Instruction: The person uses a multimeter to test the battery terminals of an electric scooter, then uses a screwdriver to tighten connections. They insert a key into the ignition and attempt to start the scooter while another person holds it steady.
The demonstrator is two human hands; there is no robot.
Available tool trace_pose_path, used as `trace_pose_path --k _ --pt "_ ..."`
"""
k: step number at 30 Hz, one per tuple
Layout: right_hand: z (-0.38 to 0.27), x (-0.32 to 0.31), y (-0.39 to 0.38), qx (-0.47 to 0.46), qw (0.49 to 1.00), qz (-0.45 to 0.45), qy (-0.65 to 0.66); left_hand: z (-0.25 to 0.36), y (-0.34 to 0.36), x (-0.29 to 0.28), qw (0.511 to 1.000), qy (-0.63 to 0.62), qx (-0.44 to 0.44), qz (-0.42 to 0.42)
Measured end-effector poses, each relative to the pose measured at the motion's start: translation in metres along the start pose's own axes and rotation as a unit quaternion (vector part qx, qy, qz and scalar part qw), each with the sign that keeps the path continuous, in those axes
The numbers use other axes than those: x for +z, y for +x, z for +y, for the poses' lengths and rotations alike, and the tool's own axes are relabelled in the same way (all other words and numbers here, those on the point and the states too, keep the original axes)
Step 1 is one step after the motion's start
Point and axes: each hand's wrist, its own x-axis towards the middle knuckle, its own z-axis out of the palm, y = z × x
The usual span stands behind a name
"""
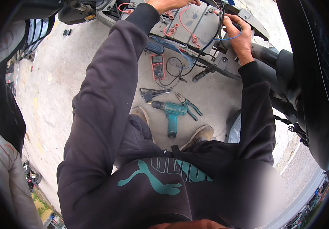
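My left hand [172,4] reaches over a group of grey batteries [185,28] at the top edge, its fingers mostly cut off by the frame. Red wires join the battery terminals [195,40]. My right hand [237,38] is closed around dark cables [222,23] at the batteries' right end, beside a terminal, with a blue wire looping from it. Below the batteries, on the concrete ground, lie a red multimeter [158,68] with coiled leads, a set of black hex keys [149,94], a teal cordless drill [172,119] and green-handled pliers [193,110].
The batteries sit in a dark vehicle frame [227,65] with black tubes [267,57] at the right. A large black body part [309,84] stands along the right edge. Black and light grey fabric items [4,160] fill the left edge. My shoes [202,133] stand beside the drill.
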Motion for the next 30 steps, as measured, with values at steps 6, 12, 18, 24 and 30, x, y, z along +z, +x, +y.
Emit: trace_pose_path --k 6,12,18,24,30 --pt "-0.011 -0.002 0.002 0.083 0.993 -0.037 0.07 0.004 -0.005 -0.004 0.999 0.046 0.018 0.003" --pt "-0.005 -0.024 0.026 0.203 0.963 -0.089 0.152 0.007 -0.004 -0.005 0.999 0.037 0.017 -0.013" --pt "-0.011 -0.012 0.046 0.194 0.975 -0.08 0.075 0.006 -0.003 -0.003 0.999 0.007 0.036 -0.017" --pt "-0.016 -0.027 0.039 0.29 0.929 -0.086 0.211 -0.004 0.003 -0.003 0.999 0.028 0.02 -0.017" --pt "-0.003 -0.022 0.05 0.337 0.894 -0.089 0.282 0.007 -0.001 -0.006 0.999 0.045 0.001 -0.01"
